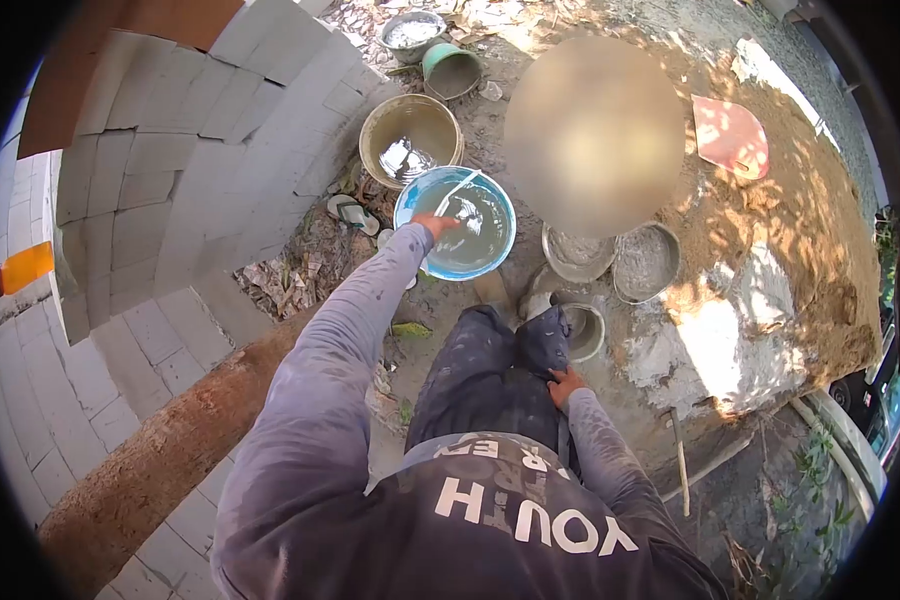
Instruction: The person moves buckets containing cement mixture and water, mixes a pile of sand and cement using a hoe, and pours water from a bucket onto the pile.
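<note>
Between block wall [220, 150] and sand heap [810, 220], blue bucket [504, 245] stands ahead of the knees, cloudy water inside. Left hand [434, 226] at its rim, fingers loosely extended over the water; pale strip [458, 192] alongside, grip unclear. Right hand [567, 386] half-curled against trouser leg [543, 345]; cannot tell if cloth is pinched. Two pails [647, 264] already hold grey material; water not used up, amount left to do unclear.

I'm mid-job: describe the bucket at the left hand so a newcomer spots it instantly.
Go right from the big stack of pale blocks to the tan bucket. Just nearer the wearer, with the left hand over its edge, is the blue-rimmed bucket. Its bright blue sets it apart from that tan neighbour.
</note>
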`<state>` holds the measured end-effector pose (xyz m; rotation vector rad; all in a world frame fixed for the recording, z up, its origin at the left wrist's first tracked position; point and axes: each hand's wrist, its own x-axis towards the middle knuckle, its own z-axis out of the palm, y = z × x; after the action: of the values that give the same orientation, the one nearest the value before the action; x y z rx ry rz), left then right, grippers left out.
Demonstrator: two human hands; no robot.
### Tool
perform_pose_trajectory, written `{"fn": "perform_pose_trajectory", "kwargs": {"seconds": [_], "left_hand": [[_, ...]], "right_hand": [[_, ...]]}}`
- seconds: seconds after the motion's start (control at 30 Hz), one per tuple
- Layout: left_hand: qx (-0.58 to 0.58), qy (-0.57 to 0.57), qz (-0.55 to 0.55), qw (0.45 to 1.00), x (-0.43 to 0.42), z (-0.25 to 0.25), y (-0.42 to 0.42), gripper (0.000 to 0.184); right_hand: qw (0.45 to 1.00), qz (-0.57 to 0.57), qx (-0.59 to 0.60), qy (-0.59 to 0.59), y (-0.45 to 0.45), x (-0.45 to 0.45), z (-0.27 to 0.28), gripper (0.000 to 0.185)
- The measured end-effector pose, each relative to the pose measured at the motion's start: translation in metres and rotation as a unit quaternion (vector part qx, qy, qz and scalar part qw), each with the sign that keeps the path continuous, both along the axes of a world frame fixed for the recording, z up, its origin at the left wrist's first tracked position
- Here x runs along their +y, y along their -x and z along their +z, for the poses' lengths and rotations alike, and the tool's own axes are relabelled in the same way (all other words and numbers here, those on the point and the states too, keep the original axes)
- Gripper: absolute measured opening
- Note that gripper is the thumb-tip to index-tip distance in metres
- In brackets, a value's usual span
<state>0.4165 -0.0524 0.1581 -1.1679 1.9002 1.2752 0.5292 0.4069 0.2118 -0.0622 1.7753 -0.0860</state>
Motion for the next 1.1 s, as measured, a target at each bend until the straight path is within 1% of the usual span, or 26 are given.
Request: {"fn": "perform_pose_trajectory", "kwargs": {"seconds": [0.03,0.07,0.1,0.13,0.2,0.27,0.3,0.33,0.4,0.43,0.47,0.53,0.57,0.6,0.67,0.7,0.77,0.83,0.87,0.93,0.97,1.0,1.03,1.07,1.1], "left_hand": [[-0.043,-0.004,-0.05,0.998,-0.007,0.015,-0.001,0.062],[0.002,0.032,-0.159,0.987,-0.019,-0.005,-0.018,0.055],[0.001,0.025,-0.166,0.986,-0.028,-0.031,-0.039,0.05],[0.001,0.017,-0.173,0.985,-0.037,-0.056,-0.059,0.046],[-0.032,0.0,-0.105,0.994,-0.05,-0.103,-0.108,0.041],[-0.082,0.075,-0.143,0.984,-0.062,-0.138,-0.153,0.039],[-0.107,0.083,-0.105,0.985,-0.065,-0.138,-0.164,0.04],[-0.13,0.091,-0.066,0.985,-0.068,-0.138,-0.175,0.04],[-0.095,0.033,0.108,0.989,-0.079,-0.108,-0.181,0.042],[-0.136,0.028,0.093,0.986,-0.078,-0.065,-0.158,0.043],[-0.142,0.044,0.067,0.987,-0.084,-0.072,-0.168,0.042],[-0.139,0.074,0.005,0.987,-0.111,-0.122,-0.18,0.041],[-0.13,0.072,-0.001,0.989,-0.124,-0.145,-0.191,0.042],[-0.129,0.008,0.051,0.99,-0.115,-0.084,-0.165,0.049],[-0.044,-0.047,0.062,0.996,-0.134,-0.108,-0.194,0.059],[-0.071,-0.029,-0.004,0.997,-0.13,-0.095,-0.189,0.061],[-0.124,0.008,-0.137,0.983,-0.108,-0.078,-0.174,0.064],[-0.163,0.011,-0.112,0.98,-0.094,-0.089,-0.144,0.065],[-0.178,0.015,-0.095,0.979,-0.093,-0.097,-0.128,0.065],[-0.246,0.048,-0.247,0.936,-0.111,-0.142,-0.138,0.068],[-0.271,0.06,-0.209,0.938,-0.122,-0.122,-0.13,0.069],[-0.295,0.069,-0.174,0.937,-0.119,-0.09,-0.124,0.071],[-0.238,0.191,-0.145,0.941,-0.102,-0.041,-0.105,0.071],[-0.178,0.311,-0.115,0.927,-0.087,-0.006,-0.093,0.072],[-0.158,0.313,-0.143,0.925,-0.09,-0.005,-0.097,0.08]], "right_hand": [[1.0,0.006,0.015,0.017,-0.003,0.002,-0.001,0.051],[0.999,0.012,0.029,0.033,-0.007,0.005,-0.003,0.049],[0.998,0.018,0.041,0.047,-0.012,0.009,-0.004,0.047],[0.997,-0.003,0.055,0.045,-0.016,0.012,-0.004,0.045],[0.995,-0.044,0.085,0.041,-0.019,0.015,-0.006,0.041],[0.99,-0.05,0.12,0.058,-0.019,0.018,-0.009,0.035],[0.987,-0.05,0.136,0.067,-0.016,0.018,-0.01,0.033],[0.987,-0.082,0.123,0.06,-0.011,0.017,-0.009,0.032],[0.984,-0.142,0.093,0.045,-0.001,0.01,0.003,0.03],[0.985,-0.139,0.096,0.045,-0.005,0.013,0.003,0.031],[0.984,-0.137,0.105,0.049,-0.001,0.014,-0.002,0.032],[0.978,-0.148,0.131,0.066,0.021,-0.001,-0.01,0.036],[0.976,-0.156,0.137,0.068,0.036,-0.009,0.001,0.038],[0.974,-0.165,0.139,0.068,0.048,-0.014,0.013,0.041],[0.966,-0.219,0.119,0.074,0.085,-0.027,0.019,0.046],[0.96,-0.248,0.105,0.077,0.1,-0.034,0.019,0.048],[0.978,-0.155,0.098,0.098,0.138,-0.046,0.01,0.047],[0.977,-0.099,0.179,0.057,0.176,-0.064,-0.016,0.048],[0.974,-0.105,0.2,0.022,0.199,-0.07,-0.021,0.047],[0.964,-0.11,0.241,-0.026,0.257,-0.096,-0.034,0.044],[0.966,-0.076,0.243,-0.046,0.283,-0.108,-0.05,0.045],[0.966,-0.044,0.244,-0.069,0.304,-0.114,-0.066,0.046],[0.966,-0.01,0.241,-0.093,0.324,-0.119,-0.082,0.047],[0.966,0.033,0.233,-0.105,0.34,-0.128,-0.089,0.048],[0.964,0.075,0.23,-0.112,0.361,-0.141,-0.096,0.05]]}}
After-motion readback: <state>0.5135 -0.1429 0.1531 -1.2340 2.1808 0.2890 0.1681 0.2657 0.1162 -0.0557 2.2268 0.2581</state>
